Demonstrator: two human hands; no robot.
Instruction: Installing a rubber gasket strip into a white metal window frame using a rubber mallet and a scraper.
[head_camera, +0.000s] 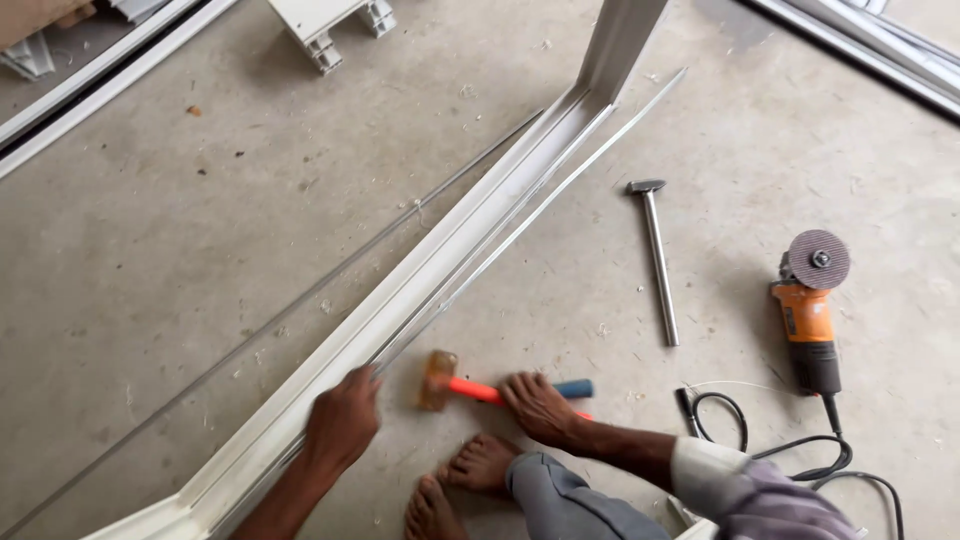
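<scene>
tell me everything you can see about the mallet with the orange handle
The mallet lies nearly flat on the concrete floor, blurred. Its tan, blocky head points left, close beside the white frame profile, whether touching is unclear. The bright orange handle runs right to a blue end grip. The right hand grasps the handle mid-length, just above the bare feet.

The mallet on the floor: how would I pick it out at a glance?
Find the long white frame lying slantwise across the concrete floor. Just right of its lower stretch, the right hand grips the mallet. Unlike the all-metal hammer farther right, its handle is bright orange.
</scene>
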